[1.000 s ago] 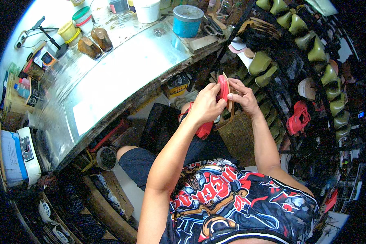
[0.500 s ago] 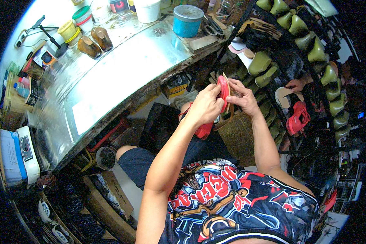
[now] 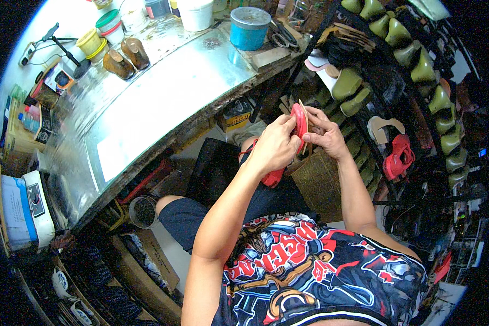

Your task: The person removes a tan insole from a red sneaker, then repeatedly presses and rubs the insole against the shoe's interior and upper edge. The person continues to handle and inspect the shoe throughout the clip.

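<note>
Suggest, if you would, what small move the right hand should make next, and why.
I would probably slide the right hand slightly up and pinch the pale thin piece against the red shoe part near the top: the left hand holds the red shoe part, the right hand sits below the pale tip in the picture, and that tip appears to rise past the red.
</note>
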`<act>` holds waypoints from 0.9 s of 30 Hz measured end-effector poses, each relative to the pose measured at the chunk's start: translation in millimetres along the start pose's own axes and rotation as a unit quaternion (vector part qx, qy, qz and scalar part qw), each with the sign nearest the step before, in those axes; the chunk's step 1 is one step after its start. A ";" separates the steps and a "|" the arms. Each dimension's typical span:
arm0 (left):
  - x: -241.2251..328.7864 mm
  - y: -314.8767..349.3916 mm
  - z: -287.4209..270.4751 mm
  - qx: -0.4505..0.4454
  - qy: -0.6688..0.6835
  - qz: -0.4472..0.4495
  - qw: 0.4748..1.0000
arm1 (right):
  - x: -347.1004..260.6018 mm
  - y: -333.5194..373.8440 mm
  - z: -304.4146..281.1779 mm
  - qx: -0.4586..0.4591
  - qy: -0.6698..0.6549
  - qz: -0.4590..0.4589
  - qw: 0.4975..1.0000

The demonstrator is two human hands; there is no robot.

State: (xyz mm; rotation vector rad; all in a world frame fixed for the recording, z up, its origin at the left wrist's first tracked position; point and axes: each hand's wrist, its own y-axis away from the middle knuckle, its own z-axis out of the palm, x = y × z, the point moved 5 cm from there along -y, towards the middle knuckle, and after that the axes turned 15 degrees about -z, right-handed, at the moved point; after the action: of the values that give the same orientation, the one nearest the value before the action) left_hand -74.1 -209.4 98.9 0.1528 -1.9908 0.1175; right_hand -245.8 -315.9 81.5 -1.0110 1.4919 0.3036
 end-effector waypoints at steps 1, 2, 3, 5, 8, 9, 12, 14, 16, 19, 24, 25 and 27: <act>0.4 0.4 -0.2 0.002 0.000 0.007 1.000 | -0.3 0.3 0.4 0.001 -0.001 0.000 1.000; 1.1 1.0 -0.2 0.005 0.001 0.014 1.000 | -0.5 0.5 0.7 0.000 -0.003 0.001 1.000; 1.8 1.7 -0.4 0.008 0.001 0.021 1.000 | -0.3 0.8 0.3 0.000 0.006 0.004 1.000; 1.4 2.7 -0.6 0.012 0.006 0.012 1.000 | 0.9 1.3 -0.5 -0.004 0.023 0.009 1.000; 1.6 3.2 -1.6 0.009 0.002 0.003 1.000 | 1.5 0.9 -0.1 -0.012 0.046 -0.013 0.999; 1.6 3.3 -1.8 0.007 -0.001 -0.001 1.000 | 2.0 1.2 0.2 -0.012 0.043 -0.015 0.999; 1.6 3.8 -2.3 -0.004 0.000 -0.014 1.000 | 2.4 1.9 2.0 -0.011 0.037 -0.020 0.999; 3.2 3.9 -3.5 0.000 -0.001 -0.006 1.000 | 1.5 1.8 3.4 -0.010 0.035 -0.024 0.999; 3.9 4.7 -4.4 0.002 0.001 -0.003 1.000 | -0.4 1.5 4.9 -0.013 0.046 -0.030 0.998; 4.1 5.6 -5.6 0.004 0.009 -0.001 1.000 | -3.2 0.6 6.4 -0.016 0.056 -0.040 0.998; 4.3 6.4 -4.4 0.014 0.004 0.002 1.000 | -4.7 0.9 7.1 -0.019 0.062 -0.040 0.997; 4.2 6.7 -4.1 0.018 0.003 0.001 1.000 | -4.8 1.4 7.3 -0.025 0.061 -0.038 0.997; 4.1 7.4 -3.5 0.023 0.002 -0.002 1.000 | -5.3 2.1 7.2 -0.031 0.073 -0.037 0.996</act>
State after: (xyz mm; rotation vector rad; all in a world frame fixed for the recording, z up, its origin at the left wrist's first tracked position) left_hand -73.8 -201.8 104.1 0.1856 -1.9845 0.1619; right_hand -243.1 -307.5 83.9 -1.1568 1.5805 0.2275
